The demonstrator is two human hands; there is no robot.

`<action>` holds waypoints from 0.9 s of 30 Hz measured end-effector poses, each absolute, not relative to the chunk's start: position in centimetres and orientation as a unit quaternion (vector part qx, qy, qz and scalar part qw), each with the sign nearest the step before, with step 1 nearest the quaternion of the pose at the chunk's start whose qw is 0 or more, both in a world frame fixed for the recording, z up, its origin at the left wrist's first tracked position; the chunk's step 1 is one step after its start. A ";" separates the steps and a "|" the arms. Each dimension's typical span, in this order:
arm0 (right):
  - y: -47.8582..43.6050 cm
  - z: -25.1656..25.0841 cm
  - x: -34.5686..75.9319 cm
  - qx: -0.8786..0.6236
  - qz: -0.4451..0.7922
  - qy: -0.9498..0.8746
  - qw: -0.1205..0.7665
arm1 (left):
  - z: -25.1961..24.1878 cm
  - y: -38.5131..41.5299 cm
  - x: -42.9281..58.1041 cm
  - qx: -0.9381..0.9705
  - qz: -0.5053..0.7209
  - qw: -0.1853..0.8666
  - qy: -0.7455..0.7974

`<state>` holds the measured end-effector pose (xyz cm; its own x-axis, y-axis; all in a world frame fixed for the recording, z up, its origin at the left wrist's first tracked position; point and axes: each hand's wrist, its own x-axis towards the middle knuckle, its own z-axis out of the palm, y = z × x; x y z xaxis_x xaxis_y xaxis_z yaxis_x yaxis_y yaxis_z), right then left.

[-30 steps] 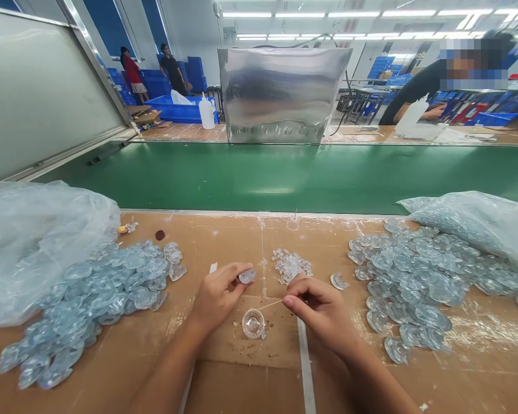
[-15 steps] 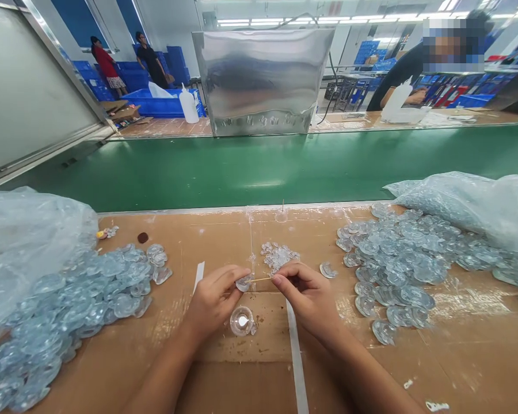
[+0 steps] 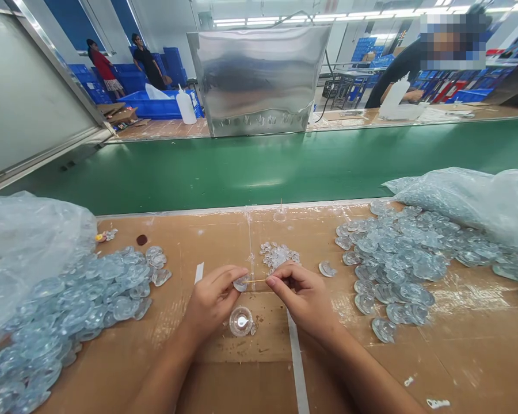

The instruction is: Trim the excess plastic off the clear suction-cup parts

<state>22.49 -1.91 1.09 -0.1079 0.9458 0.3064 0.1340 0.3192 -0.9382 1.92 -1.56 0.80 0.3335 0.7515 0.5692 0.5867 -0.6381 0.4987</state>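
Observation:
Between the thumb and fingers of my left hand point(image 3: 216, 296) is a small clear plastic disc point(image 3: 241, 283). My right hand point(image 3: 302, 293) pinches a thin wooden toothpick point(image 3: 256, 281), whose far end reaches the disc; whether it touches the surface is too small to tell. Just below the hands stands a small round clear cup point(image 3: 242, 321) with a bright spot inside. Beyond my right fingers lies a little heap of small clear pieces point(image 3: 278, 254). One single clear piece point(image 3: 327, 268) rests to the right of my right hand.
Heaps of clear discs lie left point(image 3: 86, 293) and right point(image 3: 397, 259), beside plastic bags point(image 3: 30, 241) point(image 3: 470, 198). A green conveyor belt point(image 3: 259, 167) runs behind the cardboard-covered table. A metal panel point(image 3: 263, 80) stands beyond it. A co-worker point(image 3: 397, 75) sits across at right.
The toothpick and right fingers have shifted slightly left, nearer the disc. Both hands keep their grips, and the whole view has moved a little.

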 end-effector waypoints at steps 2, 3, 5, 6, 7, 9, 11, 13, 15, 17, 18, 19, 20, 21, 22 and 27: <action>-1.9 1.1 22.4 -0.426 0.396 -0.630 0.514 | 0.8 -1.5 1.8 0.811 0.401 0.097 0.415; -1.9 1.1 22.4 -0.426 0.396 -0.630 0.515 | 0.9 -1.5 1.8 0.810 0.402 0.095 0.416; -1.9 1.0 22.4 -0.428 0.397 -0.628 0.515 | 1.0 -1.5 1.8 0.809 0.403 0.096 0.418; -1.9 1.0 22.3 -0.428 0.399 -0.627 0.514 | 1.1 -1.5 1.9 0.808 0.404 0.097 0.418; -1.9 0.9 22.3 -0.429 0.402 -0.626 0.512 | 1.1 -1.6 1.9 0.808 0.404 0.099 0.418; -1.9 0.9 22.2 -0.429 0.406 -0.626 0.509 | 1.2 -1.6 1.9 0.808 0.401 0.103 0.419; -1.9 0.8 22.2 -0.431 0.406 -0.628 0.504 | 1.3 -1.6 1.8 0.807 0.399 0.105 0.422; -1.9 0.7 22.2 -0.434 0.405 -0.630 0.501 | 1.2 -1.6 1.7 0.807 0.394 0.102 0.427; -1.9 0.7 22.3 -0.435 0.404 -0.632 0.498 | 1.1 -1.6 1.5 0.810 0.390 0.094 0.428; -1.8 0.7 22.3 -0.436 0.404 -0.631 0.499 | 1.0 -1.6 1.4 0.813 0.388 0.088 0.425; -1.8 0.7 22.4 -0.436 0.404 -0.631 0.499 | 0.9 -1.6 1.4 0.815 0.387 0.086 0.423; -1.8 0.7 22.4 -0.435 0.403 -0.631 0.500 | 0.9 -1.5 1.4 0.815 0.387 0.086 0.422; -1.8 0.6 22.4 -0.435 0.403 -0.631 0.500 | 0.9 -1.5 1.3 0.815 0.386 0.086 0.422; -1.8 0.6 22.3 -0.434 0.403 -0.631 0.500 | 0.9 -1.5 1.3 0.816 0.386 0.086 0.422; -1.8 0.6 22.3 -0.434 0.403 -0.631 0.501 | 0.9 -1.5 1.3 0.816 0.386 0.086 0.423; -1.9 0.5 22.2 -0.436 0.407 -0.633 0.494 | 1.0 -1.5 1.3 0.816 0.384 0.086 0.423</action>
